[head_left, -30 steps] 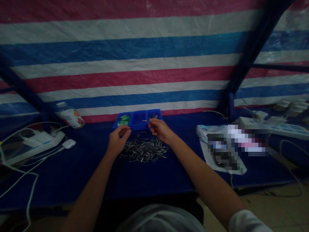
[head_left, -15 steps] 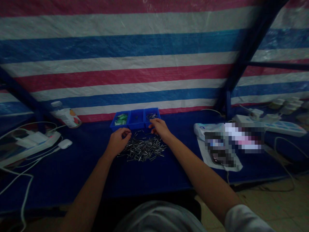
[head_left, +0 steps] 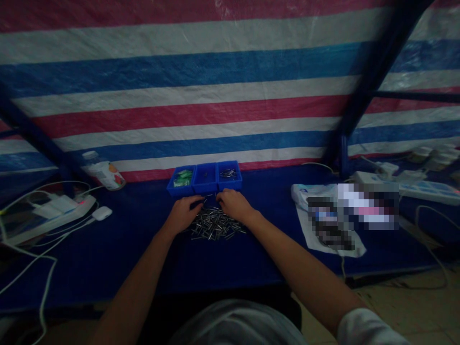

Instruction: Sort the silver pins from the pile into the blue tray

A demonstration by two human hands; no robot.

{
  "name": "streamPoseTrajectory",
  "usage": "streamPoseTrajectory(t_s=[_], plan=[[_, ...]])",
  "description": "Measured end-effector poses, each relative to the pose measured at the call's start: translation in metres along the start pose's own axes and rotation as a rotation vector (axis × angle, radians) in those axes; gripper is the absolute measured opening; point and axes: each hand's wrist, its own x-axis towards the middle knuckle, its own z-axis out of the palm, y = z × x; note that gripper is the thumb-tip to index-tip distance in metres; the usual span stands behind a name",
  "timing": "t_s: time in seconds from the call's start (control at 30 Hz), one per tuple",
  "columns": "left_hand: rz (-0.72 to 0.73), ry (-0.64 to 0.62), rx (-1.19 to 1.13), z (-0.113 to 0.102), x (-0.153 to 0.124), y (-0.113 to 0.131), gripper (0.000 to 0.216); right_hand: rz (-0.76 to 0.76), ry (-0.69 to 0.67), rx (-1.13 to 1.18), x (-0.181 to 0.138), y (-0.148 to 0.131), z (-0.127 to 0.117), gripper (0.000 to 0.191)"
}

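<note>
Though jumbled, straight metallic pins point(head_left: 217, 225)

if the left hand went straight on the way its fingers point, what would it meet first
Probably the right hand, facing it across a small gap; depth is unclear, and the metal piece showing between them might come first.

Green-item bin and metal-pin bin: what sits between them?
The head view shows a middle blue bin between the green-item bin and the metal-pin bin; anything inside it is too dim to identify.
</note>
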Motion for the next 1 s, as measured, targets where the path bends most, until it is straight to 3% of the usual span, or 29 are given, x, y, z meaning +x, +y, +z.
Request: streamPoseTrajectory(t_s=[0.33, 0.5, 0.73, 1.0], plan=[[0.083, -0.068, 0.044, -0.001, 0.001, 0.0, 0.027, -0.073, -0.012, -0.025, -0.002, -0.002, 0.005, 0.038], [0.073, -0.082, 0.019, -0.001, 0.0, 0.002, 0.026, -0.113, 0.061, 0.141, 0.001, -0.002, 0.004, 0.042], [0.055, -0.073, -0.026, -0.004, -0.001, 0.006, 0.026, -0.045, 0.229, 0.642, 0.009, -0.008, -0.004, 0.023], [0.037, -0.038, -0.04, -0.004, -0.002, 0.003, 0.025, 0.359, 0.292, 1.591, 0.012, -0.008, -0.029, 0.008]])
